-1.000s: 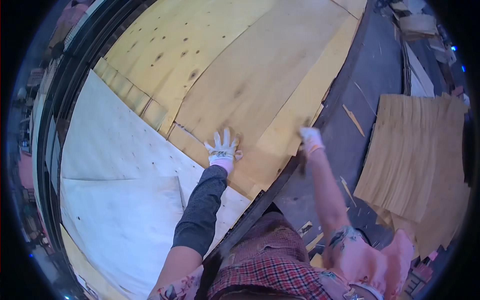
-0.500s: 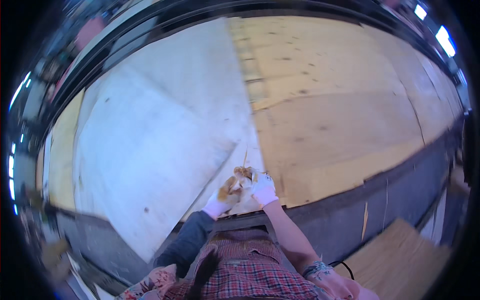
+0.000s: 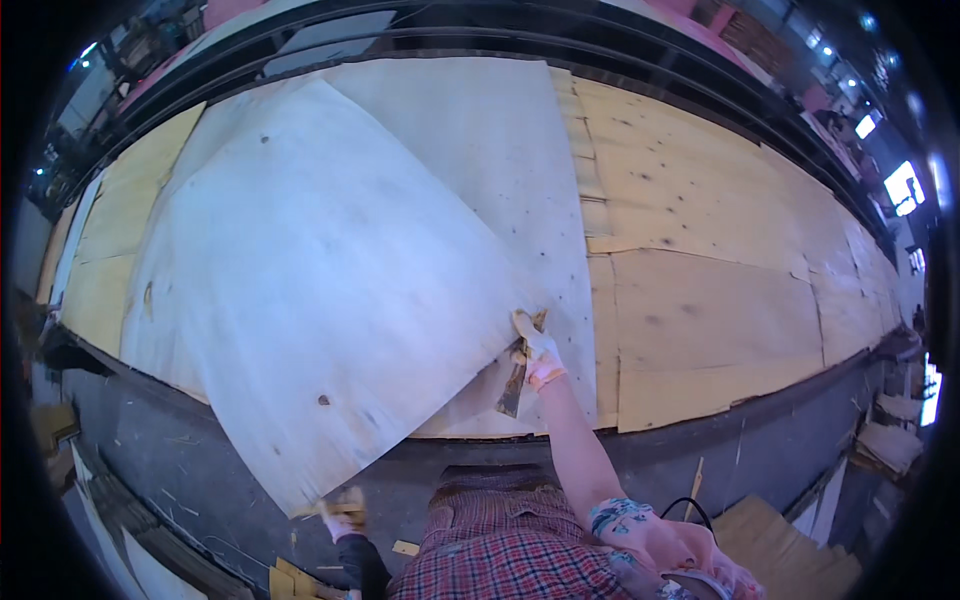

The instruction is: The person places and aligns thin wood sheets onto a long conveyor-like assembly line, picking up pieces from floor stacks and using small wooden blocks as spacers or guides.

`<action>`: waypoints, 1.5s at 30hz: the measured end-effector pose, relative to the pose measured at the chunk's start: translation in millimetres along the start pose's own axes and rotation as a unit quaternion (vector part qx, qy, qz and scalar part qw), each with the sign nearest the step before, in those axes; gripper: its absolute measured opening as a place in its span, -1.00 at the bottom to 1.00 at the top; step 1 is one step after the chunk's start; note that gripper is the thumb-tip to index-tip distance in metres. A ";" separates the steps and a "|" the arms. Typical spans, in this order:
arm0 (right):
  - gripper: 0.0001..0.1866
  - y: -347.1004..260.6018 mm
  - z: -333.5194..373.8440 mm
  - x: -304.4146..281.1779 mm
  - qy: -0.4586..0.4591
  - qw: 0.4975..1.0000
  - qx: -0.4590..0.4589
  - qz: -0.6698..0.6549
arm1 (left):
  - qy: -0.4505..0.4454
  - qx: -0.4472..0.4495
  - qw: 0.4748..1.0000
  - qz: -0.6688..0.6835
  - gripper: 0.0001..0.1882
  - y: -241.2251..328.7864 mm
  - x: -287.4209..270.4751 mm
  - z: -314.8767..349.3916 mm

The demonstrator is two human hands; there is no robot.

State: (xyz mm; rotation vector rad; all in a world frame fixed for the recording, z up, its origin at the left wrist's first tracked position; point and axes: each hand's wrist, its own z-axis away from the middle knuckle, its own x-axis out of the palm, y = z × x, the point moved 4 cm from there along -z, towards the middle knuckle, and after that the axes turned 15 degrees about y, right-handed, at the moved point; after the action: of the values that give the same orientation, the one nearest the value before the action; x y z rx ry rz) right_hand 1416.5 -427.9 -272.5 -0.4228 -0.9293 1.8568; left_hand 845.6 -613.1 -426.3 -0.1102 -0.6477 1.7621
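A large pale veneer sheet (image 3: 330, 250) lies askew over other sheets, its near corner hanging past the front edge. At that corner is my left hand (image 3: 346, 512), gloved, its fingers closed on the sheet's tip. My right hand (image 3: 540, 355), in a white glove with stained fingers, is beside the sheet's right corner. It grips a dark flat-bladed tool (image 3: 512, 388) like a scraper, its blade pointing down toward me. Whether the right fingers also pinch the sheet's corner I cannot tell.
Yellowish veneer sheets (image 3: 715, 310) with knots and split seams cover the right side. A dark ledge (image 3: 660, 460) runs along the front. Stacked wood pieces (image 3: 785, 545) stand low on the right, with scraps on the lower left. Dark rails (image 3: 480, 30) cross behind.
My hands were together near the sheet's right corner. The left has moved down and left to its near corner, while the right stays by the right corner. The view has shifted.
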 end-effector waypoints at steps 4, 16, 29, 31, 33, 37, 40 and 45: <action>-0.74 -119.0 94.3 20.1 0.032 0.949 -0.256 0.183 | -0.034 0.272 0.899 -0.341 -0.48 57.1 16.9 -10.9; -0.87 -171.0 101.6 -336.8 0.287 0.908 -0.304 0.010 | 0.019 0.396 0.749 -0.531 -0.57 -202.7 -23.8 -44.5; -0.70 -186.1 -54.0 -662.6 0.302 0.911 -0.205 -0.190 | -0.056 0.284 0.761 -0.581 -0.76 -523.2 -168.6 -79.0; -0.65 -184.1 -78.4 -700.7 0.293 0.907 -0.154 -0.263 | -0.043 0.255 0.756 -0.601 -0.72 -558.7 -187.8 -90.6; -0.63 -175.3 -101.3 -745.5 0.321 0.903 -0.172 -0.229 | -0.022 0.204 0.770 -0.604 -0.71 -573.3 -213.7 -102.4; -0.51 -193.7 -111.1 -763.4 0.338 0.914 -0.177 -0.137 | 0.055 0.068 0.775 -0.625 -0.74 -565.2 -255.9 -118.3; -0.47 -233.4 -125.4 -763.7 0.332 0.907 -0.197 -0.170 | 0.065 -0.203 0.757 -0.617 -0.76 -549.7 -292.6 -179.0; -0.52 -293.8 -176.8 -772.9 0.338 0.916 -0.104 -0.188 | 0.099 0.042 0.787 -0.607 -0.69 -651.2 -308.2 -158.7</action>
State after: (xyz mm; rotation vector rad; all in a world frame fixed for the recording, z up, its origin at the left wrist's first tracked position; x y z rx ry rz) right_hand 2066.3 -968.4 -248.8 -0.8829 -0.6613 1.1344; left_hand 1565.6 -740.5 -328.3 0.1665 -0.3199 0.4971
